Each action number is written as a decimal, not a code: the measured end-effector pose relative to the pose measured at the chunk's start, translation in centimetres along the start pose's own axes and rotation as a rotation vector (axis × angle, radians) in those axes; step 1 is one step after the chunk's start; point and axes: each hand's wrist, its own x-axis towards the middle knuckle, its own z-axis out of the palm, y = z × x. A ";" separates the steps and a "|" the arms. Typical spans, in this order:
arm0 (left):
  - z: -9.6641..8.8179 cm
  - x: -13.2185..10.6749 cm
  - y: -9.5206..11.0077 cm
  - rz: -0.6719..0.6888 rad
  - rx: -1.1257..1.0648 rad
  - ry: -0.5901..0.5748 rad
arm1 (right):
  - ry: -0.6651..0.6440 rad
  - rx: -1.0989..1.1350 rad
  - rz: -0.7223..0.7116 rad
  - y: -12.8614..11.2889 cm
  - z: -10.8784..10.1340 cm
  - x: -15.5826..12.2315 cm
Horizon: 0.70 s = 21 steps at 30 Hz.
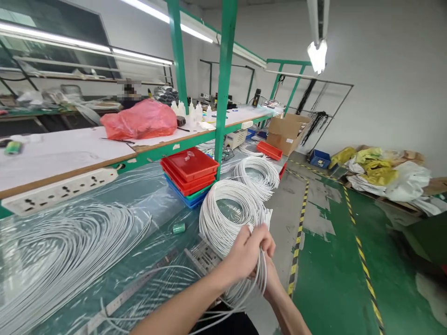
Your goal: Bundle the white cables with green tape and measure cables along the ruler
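My left hand is closed around a bundle of white cable coiled into a large loop at the bench's right end. The loose cable ends fan out just above my fingers. My right hand sits under and behind the left one, mostly hidden by it and by the cable strands; it seems to grip the same bundle. A metal ruler lies on the green bench to the left of my forearm.
More white cable lies under clear plastic at the left, and another coil lies farther back. Stacked red trays, a green tape roll, a power strip, a red bag and a cardboard box stand around. Green floor is at right.
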 end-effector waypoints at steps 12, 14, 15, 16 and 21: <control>-5.0 4.6 -1.4 0.103 0.850 0.130 | -0.311 0.221 0.077 -1.2 1.7 0.3; -5.4 4.8 -1.7 0.046 0.865 0.093 | -0.346 0.272 0.156 -1.1 1.4 0.4; -5.5 4.9 -1.8 0.033 0.864 0.081 | -0.378 0.289 0.184 -1.0 1.3 0.4; -5.6 4.9 -2.0 0.029 0.862 0.075 | -0.416 0.301 0.200 -1.0 1.1 0.4; -5.1 5.2 -2.8 0.072 0.607 0.047 | -0.461 0.211 0.101 -1.0 1.1 0.0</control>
